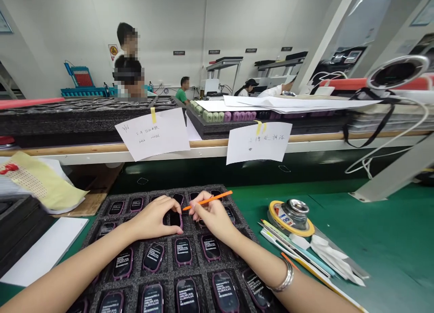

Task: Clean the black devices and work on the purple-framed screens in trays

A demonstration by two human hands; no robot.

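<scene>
A dark foam tray (200,189) holds several small black-screened devices with purple rims, set in rows of cut-outs. My left hand (154,219) grips one such device (175,219) by its edges, at the tray's upper middle. Just beside it, my right hand (212,215) holds an orange pencil (207,200) between its fingers, with the tip pointing left toward the device. Below both hands, a further device (183,251) lies in its slot, its screen showing small white text. A metal bangle (283,277) circles my right wrist.
The tray rests on a green mat (373,231), with a tape roll (290,216), several pens (294,254) and white gloves (330,254) to the right. Notes (152,134) hang from a shelf edge ahead. Beyond it are foam trays (220,116) and a standing person (127,55).
</scene>
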